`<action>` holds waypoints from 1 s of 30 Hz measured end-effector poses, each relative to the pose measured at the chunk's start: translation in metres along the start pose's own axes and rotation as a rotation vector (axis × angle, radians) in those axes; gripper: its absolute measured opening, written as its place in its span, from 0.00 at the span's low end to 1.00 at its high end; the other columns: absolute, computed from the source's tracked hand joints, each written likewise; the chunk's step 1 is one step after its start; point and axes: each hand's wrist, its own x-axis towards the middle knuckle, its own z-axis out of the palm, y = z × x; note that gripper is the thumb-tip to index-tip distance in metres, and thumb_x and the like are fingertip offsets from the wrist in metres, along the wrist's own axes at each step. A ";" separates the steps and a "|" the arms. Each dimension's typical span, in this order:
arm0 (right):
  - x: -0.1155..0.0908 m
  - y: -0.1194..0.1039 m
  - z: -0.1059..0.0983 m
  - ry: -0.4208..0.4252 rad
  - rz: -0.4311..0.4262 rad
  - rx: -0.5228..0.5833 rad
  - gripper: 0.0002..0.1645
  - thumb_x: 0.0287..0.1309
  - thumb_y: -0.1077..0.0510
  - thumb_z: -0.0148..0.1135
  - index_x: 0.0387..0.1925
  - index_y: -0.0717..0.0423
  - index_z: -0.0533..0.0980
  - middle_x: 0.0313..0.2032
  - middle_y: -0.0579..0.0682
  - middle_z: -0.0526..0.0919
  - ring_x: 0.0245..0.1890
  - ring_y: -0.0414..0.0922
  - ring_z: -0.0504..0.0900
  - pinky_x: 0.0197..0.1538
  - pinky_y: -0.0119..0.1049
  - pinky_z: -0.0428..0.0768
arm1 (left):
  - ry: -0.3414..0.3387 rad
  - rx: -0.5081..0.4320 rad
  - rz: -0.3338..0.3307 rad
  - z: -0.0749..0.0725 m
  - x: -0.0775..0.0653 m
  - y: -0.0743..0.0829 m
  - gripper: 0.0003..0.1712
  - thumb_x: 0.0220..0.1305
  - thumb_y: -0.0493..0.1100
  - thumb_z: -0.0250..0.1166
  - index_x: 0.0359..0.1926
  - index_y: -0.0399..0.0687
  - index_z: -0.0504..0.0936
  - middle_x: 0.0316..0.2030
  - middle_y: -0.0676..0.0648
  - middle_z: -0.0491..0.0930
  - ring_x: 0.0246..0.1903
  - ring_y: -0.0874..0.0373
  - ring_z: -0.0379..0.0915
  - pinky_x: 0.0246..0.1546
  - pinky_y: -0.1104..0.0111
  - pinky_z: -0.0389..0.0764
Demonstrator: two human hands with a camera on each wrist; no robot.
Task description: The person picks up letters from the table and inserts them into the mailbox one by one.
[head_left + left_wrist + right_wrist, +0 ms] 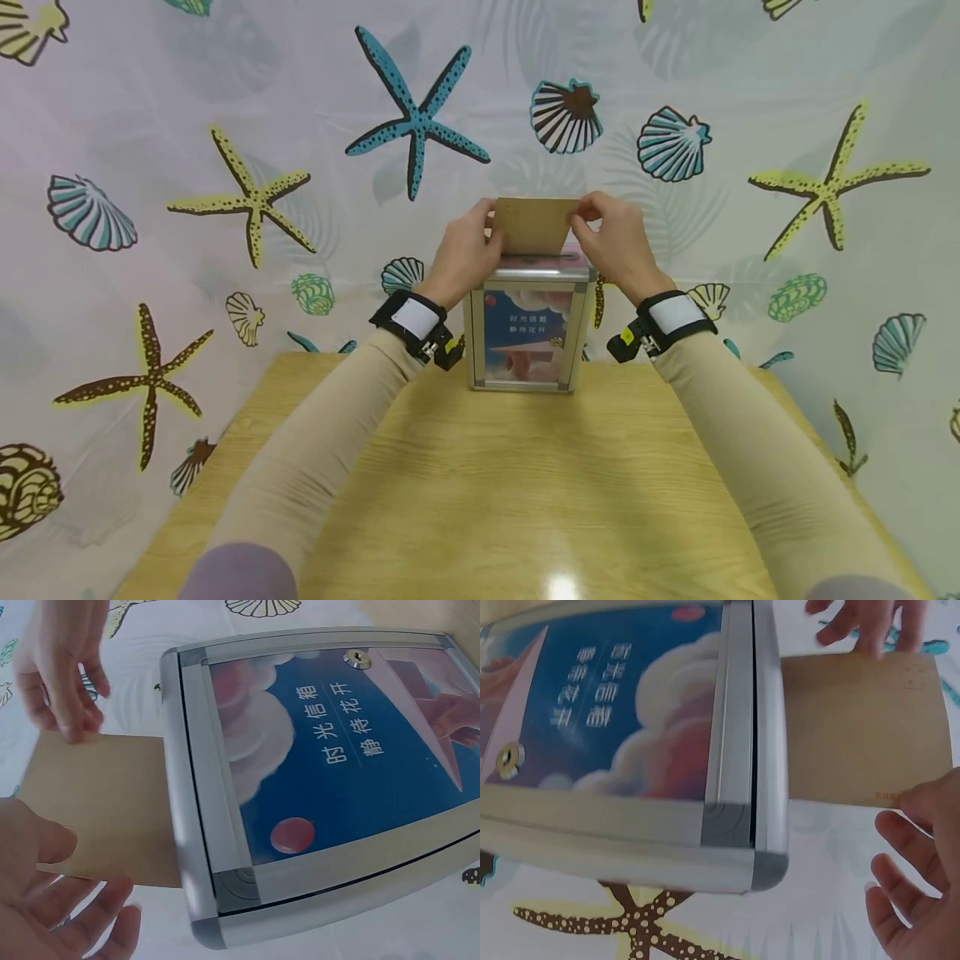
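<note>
A brown paper envelope point(534, 225) stands upright at the top of a metal-framed letter box point(528, 337), its lower edge at the slot point(558, 256). My left hand point(467, 250) pinches the envelope's left side, thumb on the near face and fingers behind. At the upper right corner, my right hand point(617, 242) pinches it between thumb and fingertips. In the left wrist view the envelope point(105, 810) meets the box's frame, whose edge hides its lower end. Small red print shows near my right thumb in the right wrist view.
The box stands near the back edge of a wooden table point(487, 492). Behind it hangs a white cloth point(322, 100) printed with starfish and shells. A blue poster point(300, 750) with white characters fills the box's front, and a round lock point(358, 658) sits on it.
</note>
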 end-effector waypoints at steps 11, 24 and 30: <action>0.004 0.012 0.007 -0.065 -0.008 0.037 0.13 0.70 0.61 0.60 0.53 0.63 0.77 0.39 0.62 0.89 0.38 0.56 0.88 0.42 0.48 0.84 | -0.078 -0.029 -0.060 0.000 0.004 -0.006 0.23 0.79 0.39 0.53 0.71 0.41 0.68 0.61 0.37 0.81 0.57 0.47 0.82 0.55 0.57 0.83; -0.008 0.022 0.018 -0.137 0.007 0.001 0.08 0.72 0.61 0.59 0.47 0.60 0.80 0.41 0.61 0.90 0.35 0.57 0.88 0.32 0.43 0.76 | -0.148 0.145 -0.020 0.009 -0.001 -0.003 0.26 0.77 0.37 0.52 0.73 0.45 0.68 0.58 0.38 0.81 0.53 0.47 0.81 0.48 0.56 0.82; -0.014 0.027 0.021 -0.234 0.033 -0.033 0.13 0.68 0.60 0.60 0.38 0.67 0.86 0.46 0.66 0.86 0.54 0.62 0.81 0.59 0.56 0.76 | -0.261 0.173 -0.068 0.012 -0.005 -0.006 0.22 0.77 0.41 0.54 0.68 0.42 0.76 0.64 0.39 0.78 0.33 0.53 0.89 0.32 0.63 0.85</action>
